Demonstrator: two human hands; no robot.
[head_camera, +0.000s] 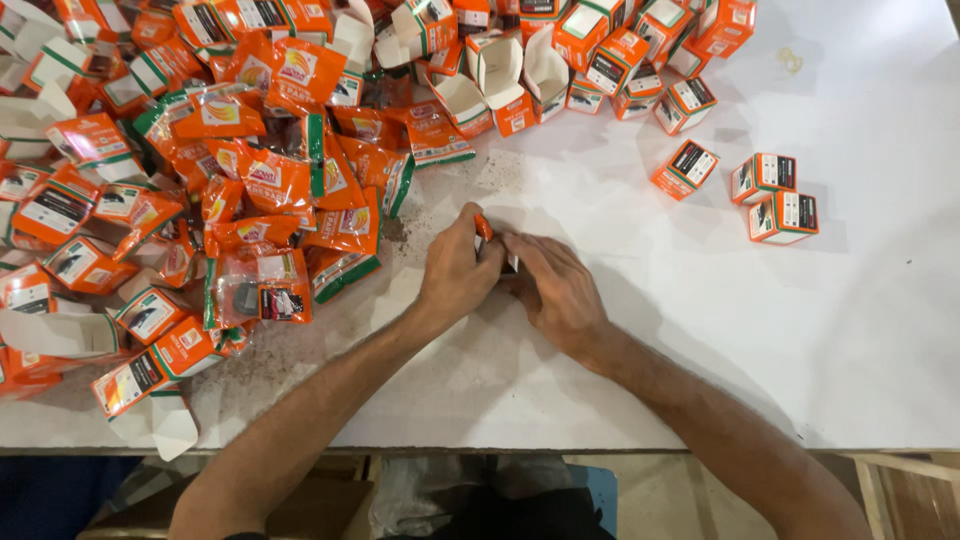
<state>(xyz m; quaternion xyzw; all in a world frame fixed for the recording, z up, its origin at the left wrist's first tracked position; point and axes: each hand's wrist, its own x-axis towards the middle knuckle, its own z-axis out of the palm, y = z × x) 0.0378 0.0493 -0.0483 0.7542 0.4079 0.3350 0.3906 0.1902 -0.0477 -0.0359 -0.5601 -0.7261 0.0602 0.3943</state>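
Small orange carton (486, 229) pinched between left hand (456, 272) and right hand (553, 288) | held over white table (800, 340) | orange packets (270, 190) heaped beside

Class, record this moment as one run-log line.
left hand: grips small orange box | right hand: on same box | white table | closed boxes right

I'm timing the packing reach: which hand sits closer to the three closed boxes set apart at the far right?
Probably the right hand: it lies on the side of the three closed boxes, with bare white table between. The left hand sits beside the pouch pile.
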